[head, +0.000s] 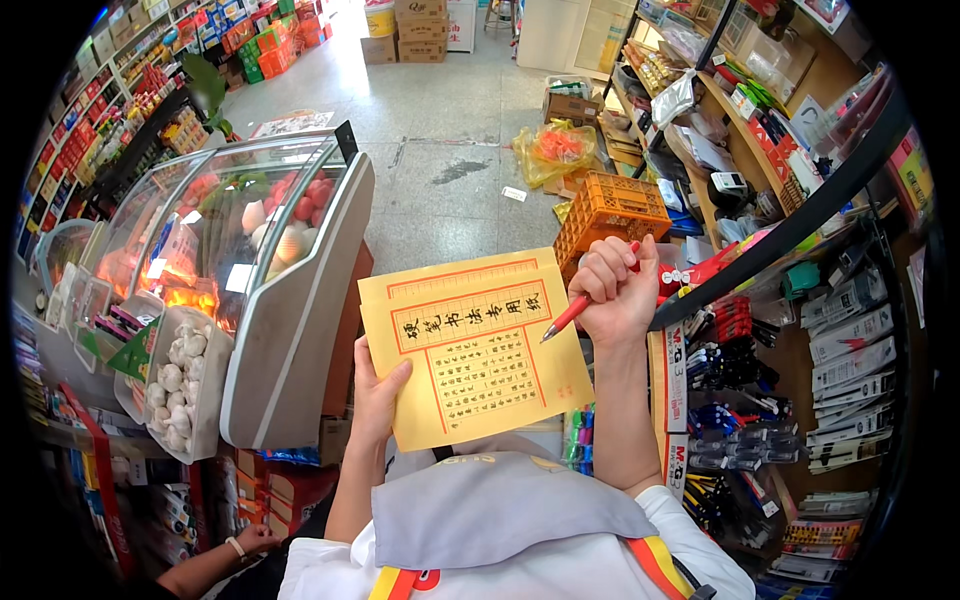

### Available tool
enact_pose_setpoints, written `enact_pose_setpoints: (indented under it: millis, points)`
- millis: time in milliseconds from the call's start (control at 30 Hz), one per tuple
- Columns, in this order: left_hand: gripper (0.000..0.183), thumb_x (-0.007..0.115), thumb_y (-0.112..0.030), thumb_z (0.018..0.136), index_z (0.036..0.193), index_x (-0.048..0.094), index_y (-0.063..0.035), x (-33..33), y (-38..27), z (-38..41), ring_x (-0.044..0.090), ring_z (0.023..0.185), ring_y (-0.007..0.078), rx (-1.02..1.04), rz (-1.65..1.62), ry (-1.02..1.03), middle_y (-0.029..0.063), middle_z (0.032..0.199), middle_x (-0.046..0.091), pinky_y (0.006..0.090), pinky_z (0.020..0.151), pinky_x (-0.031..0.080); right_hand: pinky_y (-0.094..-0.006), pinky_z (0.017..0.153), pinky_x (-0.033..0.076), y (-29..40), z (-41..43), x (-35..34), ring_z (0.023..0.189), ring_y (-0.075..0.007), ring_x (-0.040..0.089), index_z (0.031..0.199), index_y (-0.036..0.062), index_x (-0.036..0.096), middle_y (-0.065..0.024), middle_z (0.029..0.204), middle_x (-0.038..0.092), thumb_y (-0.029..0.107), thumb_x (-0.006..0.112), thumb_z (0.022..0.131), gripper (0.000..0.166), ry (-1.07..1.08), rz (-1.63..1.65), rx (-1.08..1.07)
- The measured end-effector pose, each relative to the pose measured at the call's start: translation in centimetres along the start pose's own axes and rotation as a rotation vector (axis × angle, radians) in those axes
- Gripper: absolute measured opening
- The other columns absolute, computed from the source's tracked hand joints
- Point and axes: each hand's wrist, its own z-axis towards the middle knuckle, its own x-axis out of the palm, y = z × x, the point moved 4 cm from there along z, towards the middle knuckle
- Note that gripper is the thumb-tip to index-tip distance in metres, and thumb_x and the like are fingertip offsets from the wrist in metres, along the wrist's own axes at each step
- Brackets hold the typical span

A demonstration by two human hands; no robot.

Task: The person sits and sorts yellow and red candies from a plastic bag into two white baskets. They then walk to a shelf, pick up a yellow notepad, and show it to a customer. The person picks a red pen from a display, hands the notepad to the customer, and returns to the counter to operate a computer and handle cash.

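Note:
A yellow paper pad with red-lined grids and black handwritten-style characters (480, 405) lies tilted in front of my chest. My left hand (379, 386) grips its left edge, thumb on top and fingers beneath. Above the right part of the pad, my right hand (615, 289) is closed around a red pen (576, 308). The pen's silver tip points down and left towards the printed characters. Whether the tip touches the paper, I cannot tell.
A glass display cooler with vegetables (300, 300) stands left, a white tub of garlic (214, 397) at its front. An orange plastic crate (615, 202) sits ahead right. Shelves with pens (720, 360) line the right. Another person's arm (202, 566) shows at lower left.

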Motion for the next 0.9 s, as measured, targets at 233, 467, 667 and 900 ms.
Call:
enact_pose_setpoints:
  millis: [233, 467, 667, 900]
  points:
    - [0.041, 0.056, -0.001, 0.084, 0.116, 0.032, -0.0046, 0.6, 0.4, 0.1, 0.052, 0.104, 0.0169, -0.001, -0.004, -0.009, 0.0117, 0.113, 0.047, 0.0309, 0.086, 0.048, -0.0235, 0.037, 0.016, 0.8, -0.1, -0.3, 0.039, -0.0073, 0.019, 0.059, 0.0122, 0.038, 0.0045, 0.051, 0.027, 0.042, 0.050, 0.086, 0.042, -0.002, 0.038, 0.003]
    - [0.044, 0.056, 0.000, 0.082, 0.119, 0.032, -0.0042, 1.2, 1.3, 0.5, 0.052, 0.105, 0.0171, -0.014, 0.006, -0.005, 0.0120, 0.114, 0.048, 0.0312, 0.087, 0.048, -0.0241, 0.037, 0.017, 1.7, -0.3, -0.3, 0.038, -0.0077, 0.020, 0.059, 0.0115, 0.039, 0.0040, 0.050, 0.027, 0.042, 0.049, 0.087, 0.042, 0.034, 0.001, -0.025]
    - [0.045, 0.055, 0.002, 0.082, 0.119, 0.032, -0.0042, 2.2, 1.7, 0.8, 0.051, 0.106, 0.0178, -0.019, 0.011, 0.006, 0.0121, 0.114, 0.048, 0.0319, 0.089, 0.046, -0.0240, 0.037, 0.016, 2.6, -0.9, -0.4, 0.038, -0.0079, 0.019, 0.058, 0.0117, 0.038, 0.0039, 0.050, 0.027, 0.042, 0.049, 0.087, 0.043, 0.009, -0.006, -0.052]
    - [0.046, 0.053, 0.003, 0.081, 0.121, 0.033, -0.0042, 4.3, 3.1, 1.1, 0.050, 0.109, 0.0200, -0.025, 0.019, 0.055, 0.0113, 0.116, 0.047, 0.0337, 0.092, 0.043, -0.0238, 0.036, 0.015, 4.8, -2.3, -1.1, 0.036, -0.0081, 0.018, 0.057, 0.0134, 0.039, 0.0036, 0.050, 0.028, 0.046, 0.045, 0.086, 0.044, -0.057, -0.056, -0.126]
